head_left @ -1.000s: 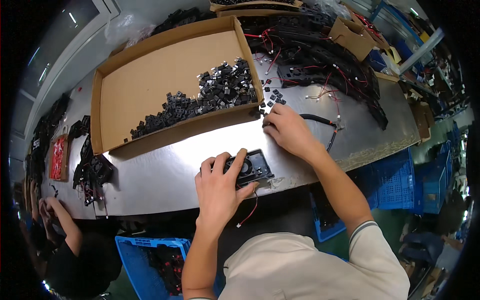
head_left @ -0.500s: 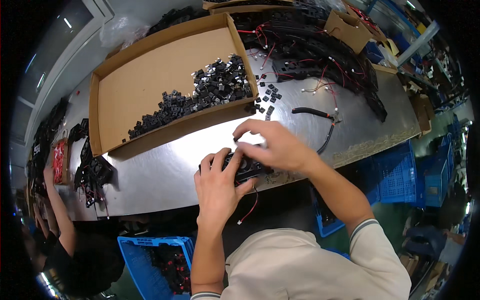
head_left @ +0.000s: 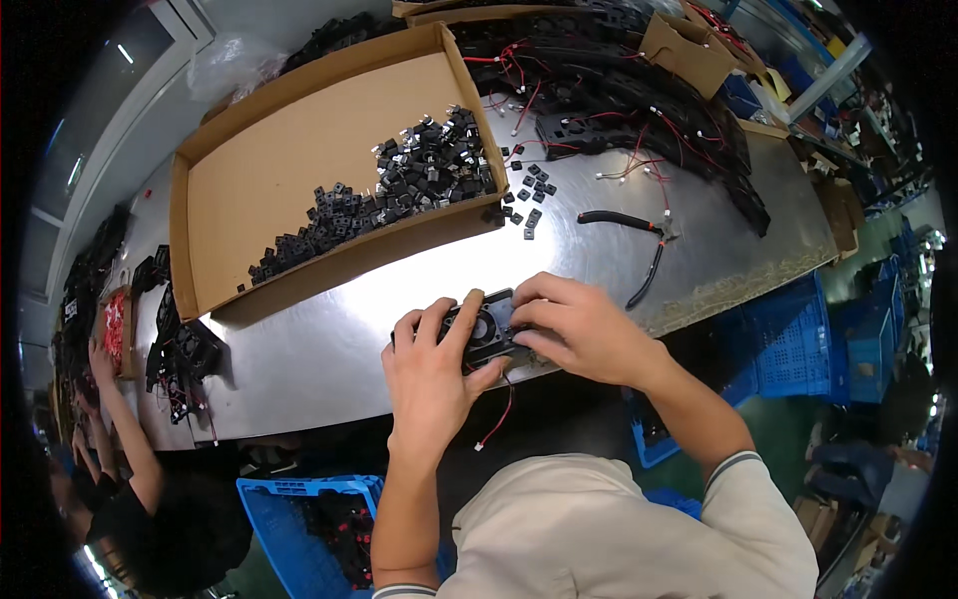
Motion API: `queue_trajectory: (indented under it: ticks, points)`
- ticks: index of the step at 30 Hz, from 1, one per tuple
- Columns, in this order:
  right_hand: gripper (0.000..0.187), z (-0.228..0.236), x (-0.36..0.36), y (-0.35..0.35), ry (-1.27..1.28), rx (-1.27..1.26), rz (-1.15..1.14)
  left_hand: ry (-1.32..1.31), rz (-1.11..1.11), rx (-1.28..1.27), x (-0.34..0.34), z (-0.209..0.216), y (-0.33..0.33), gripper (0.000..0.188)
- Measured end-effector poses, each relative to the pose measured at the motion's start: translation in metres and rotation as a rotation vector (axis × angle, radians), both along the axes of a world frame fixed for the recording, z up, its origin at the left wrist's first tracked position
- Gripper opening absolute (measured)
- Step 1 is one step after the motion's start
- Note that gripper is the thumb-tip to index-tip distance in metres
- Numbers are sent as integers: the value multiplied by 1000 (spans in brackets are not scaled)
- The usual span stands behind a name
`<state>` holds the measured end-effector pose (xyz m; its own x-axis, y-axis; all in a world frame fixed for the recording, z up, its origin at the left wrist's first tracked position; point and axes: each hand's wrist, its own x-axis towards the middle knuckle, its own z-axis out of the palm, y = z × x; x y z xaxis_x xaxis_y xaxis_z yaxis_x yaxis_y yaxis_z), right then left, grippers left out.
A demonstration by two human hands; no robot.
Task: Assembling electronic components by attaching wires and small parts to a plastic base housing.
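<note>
A black rectangular speaker-like unit with a round centre lies at the table's front edge, a red and black wire with a white plug hanging from it. My left hand is closed around its left part, fingers over the top and thumb along the near side. At the unit's right end, the fingers of my right hand are pinched together and pressed down; what sits under the fingertips is hidden. Small black square blocks lie scattered beyond my hands, beside a shallow cardboard box heaped with more of them.
Black-handled cutting pliers rest opened on the metal table. Long black housings with red wires are piled at the back right. Blue crates stand below, right and left. At far left, another person's arm reaches toward red parts.
My right hand has come down and nearer from above the unit, its pinched fingers now at the unit's right end. My left hand keeps its hold. The view has shifted slightly.
</note>
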<state>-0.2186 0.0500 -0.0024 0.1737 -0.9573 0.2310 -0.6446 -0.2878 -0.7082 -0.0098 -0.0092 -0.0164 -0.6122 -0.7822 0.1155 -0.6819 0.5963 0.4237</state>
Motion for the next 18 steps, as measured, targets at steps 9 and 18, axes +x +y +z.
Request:
queue_trajectory:
  ticks: [9,18]
  points:
    - [17,9,8,-12,71,189,-31,27,-1,-16,0,6,0,73]
    - [47,12,-23,5,170,37,160,29,-8,41,-1,9,-1,73]
